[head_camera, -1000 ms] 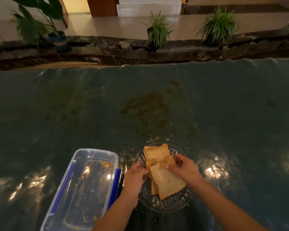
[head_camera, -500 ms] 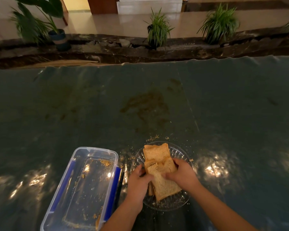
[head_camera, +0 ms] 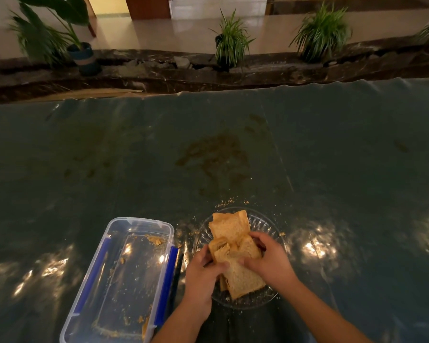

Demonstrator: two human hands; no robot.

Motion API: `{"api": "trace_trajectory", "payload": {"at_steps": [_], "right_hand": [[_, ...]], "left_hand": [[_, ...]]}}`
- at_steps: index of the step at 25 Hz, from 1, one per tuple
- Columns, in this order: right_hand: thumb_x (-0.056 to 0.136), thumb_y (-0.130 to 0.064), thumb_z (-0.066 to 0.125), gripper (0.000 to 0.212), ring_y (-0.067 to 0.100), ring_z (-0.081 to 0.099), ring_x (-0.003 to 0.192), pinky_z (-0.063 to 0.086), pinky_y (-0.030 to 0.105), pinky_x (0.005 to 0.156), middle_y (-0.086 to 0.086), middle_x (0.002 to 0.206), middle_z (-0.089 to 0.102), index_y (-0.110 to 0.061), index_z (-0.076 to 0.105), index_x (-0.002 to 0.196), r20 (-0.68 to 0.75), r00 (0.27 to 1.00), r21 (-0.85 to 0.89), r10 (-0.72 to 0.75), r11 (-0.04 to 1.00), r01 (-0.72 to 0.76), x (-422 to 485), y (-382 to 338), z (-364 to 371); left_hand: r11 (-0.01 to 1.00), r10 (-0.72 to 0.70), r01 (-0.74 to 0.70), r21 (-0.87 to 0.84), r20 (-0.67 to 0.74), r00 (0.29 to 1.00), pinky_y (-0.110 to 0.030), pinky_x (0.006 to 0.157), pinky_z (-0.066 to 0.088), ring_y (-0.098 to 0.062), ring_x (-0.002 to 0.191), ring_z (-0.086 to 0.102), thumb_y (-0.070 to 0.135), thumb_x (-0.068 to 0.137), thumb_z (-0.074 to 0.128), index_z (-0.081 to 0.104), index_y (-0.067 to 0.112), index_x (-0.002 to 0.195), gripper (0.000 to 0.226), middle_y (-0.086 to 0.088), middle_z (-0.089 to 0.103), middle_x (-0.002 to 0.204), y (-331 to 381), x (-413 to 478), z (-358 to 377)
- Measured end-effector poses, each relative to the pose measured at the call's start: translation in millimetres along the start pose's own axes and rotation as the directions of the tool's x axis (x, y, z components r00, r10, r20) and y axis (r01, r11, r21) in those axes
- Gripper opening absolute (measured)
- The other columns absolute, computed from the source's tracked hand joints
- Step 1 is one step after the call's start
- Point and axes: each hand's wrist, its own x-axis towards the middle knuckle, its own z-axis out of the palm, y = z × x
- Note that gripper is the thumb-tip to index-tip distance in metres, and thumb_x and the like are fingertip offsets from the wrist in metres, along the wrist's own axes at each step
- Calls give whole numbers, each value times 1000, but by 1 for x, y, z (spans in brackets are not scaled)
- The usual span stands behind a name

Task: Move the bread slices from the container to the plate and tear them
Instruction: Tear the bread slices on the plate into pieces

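Browned, porous bread slices [head_camera: 235,266] are gripped by the left hand [head_camera: 203,273] and right hand [head_camera: 270,261] over a ribbed glass plate [head_camera: 263,224]; only crumbs are left in the clear plastic container [head_camera: 119,280].

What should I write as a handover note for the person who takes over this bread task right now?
Left hand: closed on the near bread slice at its left edge.
Right hand: closed on the same slice from the right; both grips are over the glass plate.
Other bread slices lie on the plate's far side.
The clear container, left of the plate, holds only crumbs.
Done: moving the slices to the plate.
Left: tear the held slice, then the others, which look mostly whole.
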Motion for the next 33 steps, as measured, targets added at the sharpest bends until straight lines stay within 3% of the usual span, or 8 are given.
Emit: {"api": "trace_trajectory", "payload": {"at_steps": [5, 10, 16, 21, 25, 28, 30, 33], "right_hand": [[60, -27, 89, 57, -9, 65, 89, 53, 10, 63, -26, 97, 70, -45, 58, 105, -3, 997, 146, 82, 986, -80, -17, 10, -3], [67, -28, 86, 48, -1, 65, 85, 49, 16, 60, -13, 99, 69, -29, 62, 108, 71, 971, 157, 228, 959, -237, -30, 23, -4], [80, -32, 74, 41, 4, 65, 93, 53, 23, 69, -13, 105, 69, -26, 64, 120, 36, 978, 58, 205, 977, -206, -37, 23, -7], [81, -24, 74, 35, 7, 66, 94, 56, 28, 75, -12, 104, 70, -25, 66, 115, 41, 982, 55, 183, 981, -185, -43, 21, -10], [80, -24, 76, 33, 1, 67, 88, 57, 22, 67, -18, 98, 70, -31, 67, 111, 5, 987, 138, 162, 977, -162, -52, 20, -12], [79, -24, 77, 33, 1, 69, 89, 59, 25, 71, -18, 98, 72, -40, 67, 105, -11, 988, 165, 151, 975, -147, -61, 23, -14], [79, -25, 77, 31, 2, 68, 90, 59, 27, 73, -18, 97, 72, -44, 64, 100, 1, 987, 157, 158, 975, -156, -65, 26, -13], [80, -26, 75, 30, 2, 66, 90, 56, 26, 72, -16, 99, 70, -34, 66, 108, 36, 980, 84, 197, 976, -199, -65, 28, -11]], "left_hand": [[999, 14, -16, 36, 36, 999, -53, 95, 54, -24, 110, 67, -8, 78, 70, 64, 18, 124, 53, -4, 74, 115, -3, -12, -1], [996, -10, 6, 84, 41, 999, -52, 97, 53, -23, 110, 67, 2, 81, 72, 63, 17, 126, 49, -4, 72, 117, -9, -24, 1], [987, -8, 6, 161, 16, 1000, -44, 93, 56, -17, 105, 69, 2, 87, 62, 67, 18, 118, 35, -3, 74, 112, -14, -27, 3], [976, -17, 12, 216, 19, 1000, -21, 65, 56, -10, 99, 67, 1, 87, 61, 64, 23, 122, 41, 4, 72, 110, -16, -31, 13], [971, 7, -7, 240, -2, 1000, -25, 70, 59, -8, 100, 68, 1, 86, 62, 64, 27, 123, 45, 7, 72, 111, -17, -39, 15], [973, 31, -24, 229, -24, 999, -16, 57, 56, 2, 87, 70, -1, 84, 66, 67, 37, 108, 45, 16, 73, 100, -23, -49, 15], [971, 51, -42, 235, -30, 998, -14, 56, 55, 6, 86, 69, 0, 83, 69, 66, 42, 102, 46, 21, 73, 95, -26, -55, 14], [967, 26, -16, 255, -34, 999, -16, 58, 55, 4, 86, 70, 2, 84, 66, 64, 41, 101, 43, 17, 73, 99, -26, -58, 16]]}}
